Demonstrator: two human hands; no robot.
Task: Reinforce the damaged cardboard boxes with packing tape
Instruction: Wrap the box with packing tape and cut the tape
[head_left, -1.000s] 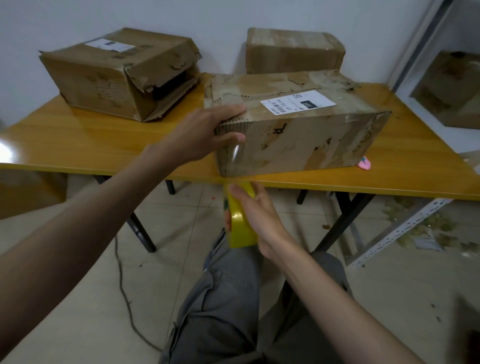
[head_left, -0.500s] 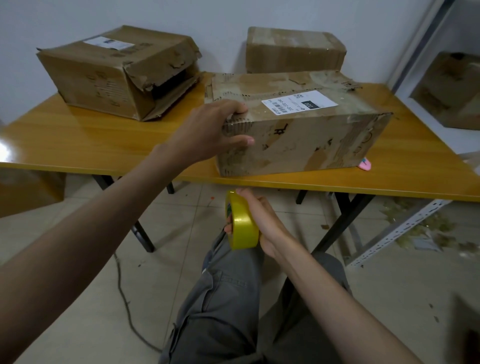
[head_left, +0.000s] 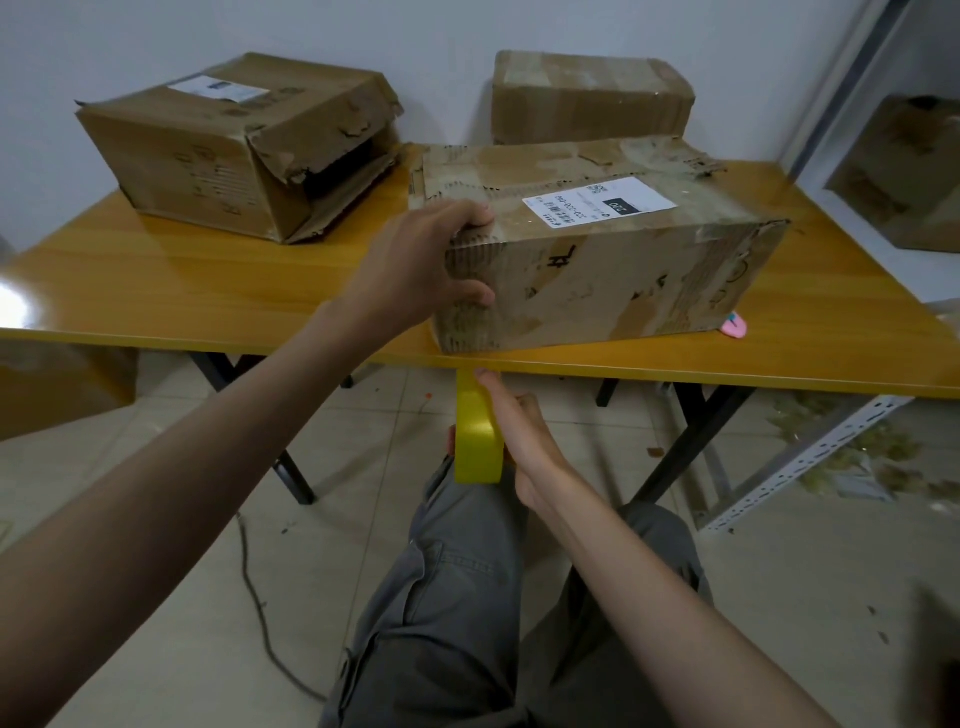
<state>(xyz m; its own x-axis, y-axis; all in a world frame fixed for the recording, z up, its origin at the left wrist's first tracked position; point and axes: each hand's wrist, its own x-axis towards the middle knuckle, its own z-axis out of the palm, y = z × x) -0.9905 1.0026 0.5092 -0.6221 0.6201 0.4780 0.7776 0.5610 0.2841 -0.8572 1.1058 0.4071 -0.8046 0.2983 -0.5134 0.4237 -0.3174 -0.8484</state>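
The left hand (head_left: 415, 270) grips the near left corner of the front box (head_left: 597, 260), fingers curled over the top edge and thumb pressed on the front face. The right hand (head_left: 519, 431) holds the tape (head_left: 475, 436), a yellow roll, just below the desk (head_left: 208, 291) edge and under that same corner; its fingers wrap the roll, and the top of the roll is hidden behind the edge. Whether a strip runs from roll to box is hard to make out.

The front box sits at the near edge of the desk, worn and scuffed, with a white label (head_left: 600, 202) on top whose print is too small to read. Its far right corner is ragged. A small pink object (head_left: 735, 327) peeps out from behind its right end, mostly hidden. At the back left lies a torn box (head_left: 228, 145), its right side split open and dark inside. A third box (head_left: 592, 96) stands against the wall behind the front one, its base hidden.

The desk is glossy orange wood on black legs, set against a pale wall. On the right a pane (head_left: 904, 171) shows another brown box, cut off by the frame edge. The floor is pale tile, with a dark cable (head_left: 260, 603) trailing on the left, a perforated metal rail (head_left: 810, 457) lying on the right among scattered scraps, and a brown shape under the desk at far left, cut off. Grey trousers (head_left: 457, 597) fill the lower middle.
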